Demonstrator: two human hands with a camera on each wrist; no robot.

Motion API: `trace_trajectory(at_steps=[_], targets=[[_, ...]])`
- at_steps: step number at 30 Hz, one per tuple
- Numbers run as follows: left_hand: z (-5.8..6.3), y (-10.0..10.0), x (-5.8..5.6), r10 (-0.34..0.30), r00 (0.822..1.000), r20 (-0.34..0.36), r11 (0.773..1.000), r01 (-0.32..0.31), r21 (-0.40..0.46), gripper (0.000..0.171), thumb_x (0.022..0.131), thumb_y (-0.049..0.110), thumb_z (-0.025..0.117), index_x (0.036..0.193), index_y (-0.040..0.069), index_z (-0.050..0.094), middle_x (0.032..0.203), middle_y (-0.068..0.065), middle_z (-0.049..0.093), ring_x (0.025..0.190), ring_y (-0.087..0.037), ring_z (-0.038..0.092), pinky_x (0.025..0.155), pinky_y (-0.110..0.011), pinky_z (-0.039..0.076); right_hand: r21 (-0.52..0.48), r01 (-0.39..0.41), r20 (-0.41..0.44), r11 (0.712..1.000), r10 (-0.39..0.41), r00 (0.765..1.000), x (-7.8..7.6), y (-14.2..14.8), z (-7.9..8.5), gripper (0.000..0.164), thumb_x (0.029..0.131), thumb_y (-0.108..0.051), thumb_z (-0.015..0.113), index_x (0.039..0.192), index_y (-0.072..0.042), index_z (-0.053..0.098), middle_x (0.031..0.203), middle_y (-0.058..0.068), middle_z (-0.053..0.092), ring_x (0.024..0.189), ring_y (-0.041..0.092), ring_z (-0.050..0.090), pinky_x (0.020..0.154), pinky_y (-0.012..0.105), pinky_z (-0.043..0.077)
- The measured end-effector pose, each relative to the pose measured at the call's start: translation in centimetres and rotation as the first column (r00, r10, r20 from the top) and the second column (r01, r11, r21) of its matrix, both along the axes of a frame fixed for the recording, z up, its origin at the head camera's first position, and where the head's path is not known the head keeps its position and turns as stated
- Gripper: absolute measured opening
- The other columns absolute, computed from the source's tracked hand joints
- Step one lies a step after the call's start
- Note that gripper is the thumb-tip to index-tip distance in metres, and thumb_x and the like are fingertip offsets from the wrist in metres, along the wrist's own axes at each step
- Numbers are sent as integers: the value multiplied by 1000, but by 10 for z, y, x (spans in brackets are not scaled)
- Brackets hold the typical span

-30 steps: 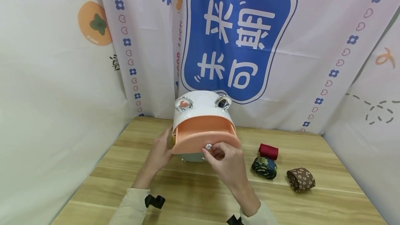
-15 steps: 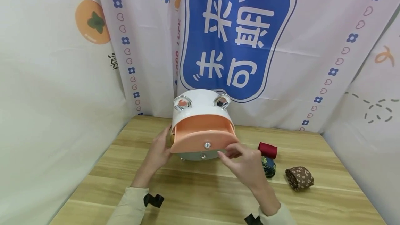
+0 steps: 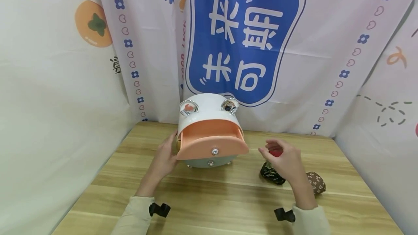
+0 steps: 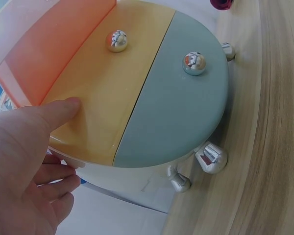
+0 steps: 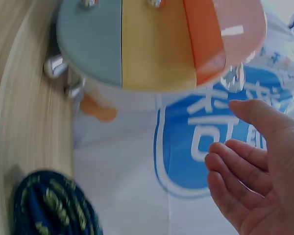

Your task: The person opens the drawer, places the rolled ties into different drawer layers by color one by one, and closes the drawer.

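Observation:
A small frog-shaped storage box (image 3: 209, 110) with a white top stands on the table, its peach top drawer (image 3: 212, 148) pulled out. Below that, in the left wrist view, are a yellow drawer (image 4: 108, 88) and a grey-green drawer (image 4: 176, 103), both closed. My left hand (image 3: 164, 159) grips the box's left side, thumb on the yellow front and fingers behind the edge. My right hand (image 3: 284, 159) is in the air near a red rolled necktie (image 3: 275, 153), which it partly covers. Its fingers are loosely bent around nothing. Beside it lies a dark floral rolled necktie (image 3: 272, 174).
A brown flowered rolled necktie (image 3: 316, 183) lies to the right, partly behind the right wrist. The wooden table (image 3: 209, 206) meets a printed curtain (image 3: 294, 82) at the back. Plain hanging cloth (image 3: 58, 119) closes off the left.
My right hand has let go of the peach drawer's knob and moved right, to over the rolled neckties. The drawer stays pulled out. My left hand stays on the box.

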State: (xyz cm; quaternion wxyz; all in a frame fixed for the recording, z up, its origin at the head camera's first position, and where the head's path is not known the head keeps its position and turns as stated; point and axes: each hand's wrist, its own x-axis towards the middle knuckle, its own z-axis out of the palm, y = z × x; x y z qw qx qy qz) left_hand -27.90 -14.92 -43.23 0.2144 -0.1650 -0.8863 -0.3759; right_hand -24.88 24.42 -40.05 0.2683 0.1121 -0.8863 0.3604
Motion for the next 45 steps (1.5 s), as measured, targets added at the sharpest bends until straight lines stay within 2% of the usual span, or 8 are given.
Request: trace_trajectory(at_steps=[6,13,19,28,33,39,42,45], targets=[[0,0,0,-12,1000,2,1000,12,5,79,80,4,75,148,1,34,148,-22,44,135,-40,44,114,-53,37,49,83,126,995,-89,988,-13,32,-13,50,82,-47,73,118,-13,66,107,10,73,97,28,71,83,44,60],[0,0,-2,-10,1000,3,1000,10,3,78,80,4,75,147,1,35,148,-21,45,135,-40,44,114,-53,37,88,84,233,993,-103,967,-25,55,-26,61,85,-41,72,132,-6,56,127,21,64,117,39,61,97,51,53],[0,1,-1,-4,1000,16,1000,4,-5,80,78,1,76,147,1,35,148,-21,44,136,-40,43,114,-53,37,139,76,331,987,-119,936,-35,71,-36,70,86,-45,70,138,-3,49,136,25,56,123,46,54,101,56,48],[0,1,-1,1,999,35,1000,0,-7,82,77,0,77,147,-1,34,149,-23,42,137,-41,42,115,-53,36,198,39,424,979,-122,897,-47,87,-48,74,87,-43,69,141,1,43,142,26,49,127,47,48,102,59,45],[-1,2,-3,-1,1000,25,1000,1,-7,82,77,-2,76,147,-1,34,149,-23,42,137,-41,42,114,-53,36,228,-1,468,974,-109,877,-53,95,-43,75,86,-39,71,141,3,43,141,27,50,128,45,49,103,59,44],[0,0,0,3,1000,19,1000,-3,-4,80,77,-2,75,147,-2,34,148,-24,43,136,-42,42,114,-54,36,288,-89,547,953,-87,832,-63,93,-37,73,83,-36,75,137,4,48,136,29,54,124,44,52,101,58,46],[0,0,0,1,1000,16,1000,-1,-9,81,77,-3,75,146,-2,35,148,-24,43,135,-42,43,114,-54,36,330,-121,557,936,-90,826,-67,91,-38,71,81,-34,77,133,7,51,131,30,57,118,43,57,96,56,49],[0,1,0,1,1000,15,1000,-1,-14,80,77,-4,75,146,-3,34,147,-25,44,136,-42,43,114,-53,36,372,-151,544,916,-83,835,-72,90,-42,68,79,-30,79,129,8,54,123,29,62,106,39,62,90,53,53]])
